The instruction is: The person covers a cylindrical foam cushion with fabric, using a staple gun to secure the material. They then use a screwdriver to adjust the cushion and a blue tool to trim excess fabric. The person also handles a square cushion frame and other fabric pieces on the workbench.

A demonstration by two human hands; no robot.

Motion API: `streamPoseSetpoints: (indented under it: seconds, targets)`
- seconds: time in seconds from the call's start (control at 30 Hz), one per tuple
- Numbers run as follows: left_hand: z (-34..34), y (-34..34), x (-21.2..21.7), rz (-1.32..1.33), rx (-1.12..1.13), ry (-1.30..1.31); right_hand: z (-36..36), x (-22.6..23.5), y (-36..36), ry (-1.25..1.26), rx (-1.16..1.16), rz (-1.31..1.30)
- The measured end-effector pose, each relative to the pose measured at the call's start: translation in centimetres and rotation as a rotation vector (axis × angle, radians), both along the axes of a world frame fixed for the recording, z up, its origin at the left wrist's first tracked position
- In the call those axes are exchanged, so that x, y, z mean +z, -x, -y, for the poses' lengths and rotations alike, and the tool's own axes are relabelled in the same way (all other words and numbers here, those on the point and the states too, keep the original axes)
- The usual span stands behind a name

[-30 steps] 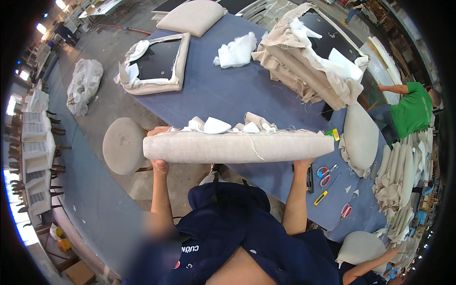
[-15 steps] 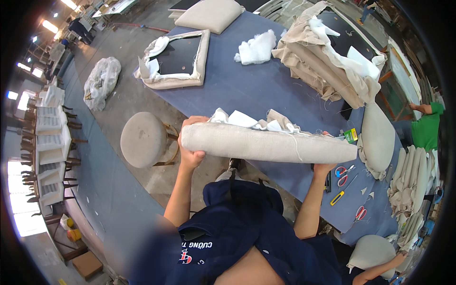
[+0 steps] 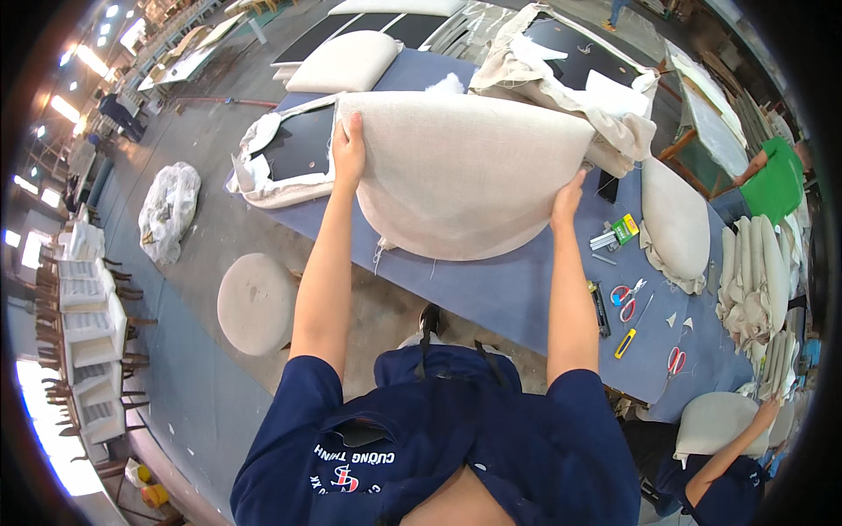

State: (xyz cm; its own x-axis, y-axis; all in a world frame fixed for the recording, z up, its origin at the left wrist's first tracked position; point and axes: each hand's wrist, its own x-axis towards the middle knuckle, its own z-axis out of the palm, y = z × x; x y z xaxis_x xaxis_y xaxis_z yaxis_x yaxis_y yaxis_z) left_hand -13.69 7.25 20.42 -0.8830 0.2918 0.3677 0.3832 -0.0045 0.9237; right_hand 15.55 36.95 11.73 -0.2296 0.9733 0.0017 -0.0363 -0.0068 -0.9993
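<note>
A beige upholstered seat cushion, with one straight edge and one rounded edge, is held up between my two hands over the blue-grey table. Its smooth fabric face shows, and loose threads hang from its lower rim. My left hand grips the left end, fingers lying near the corner. At the right end, my right hand has hold of the edge. The cushion's underside is hidden. Behind its left end lies another seat with its black base up, partly covered by the held one.
Scissors, a yellow-handled screwdriver, red-handled snips and a green-yellow box lie on the right. Fabric-covered seats are stacked at the back. A round stool stands left. Co-workers are at the right side.
Both arms have stretched forward and lifted the cushion farther over the table. It has turned from edge-on, with white padding showing along its top, to its smooth face.
</note>
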Motion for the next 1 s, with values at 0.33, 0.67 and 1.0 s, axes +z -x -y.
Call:
streamPoseSetpoints:
  seconds: [0.33, 0.67, 1.0]
  targets:
    - [-1.7, 2.1, -2.5, -0.007, -0.070, -0.007, 0.1, -0.5, -0.4, -0.175, -0.117, 0.030]
    - [4.1, -7.4, 4.8, -0.800, 0.253, 0.462, 8.3, -1.5, -7.6, -0.183, -0.363, 0.068]
    - [-0.9, -14.6, 7.6, -0.985, -0.053, 0.728, 12.0, -0.4, -6.2, -0.280, -0.356, -0.105]
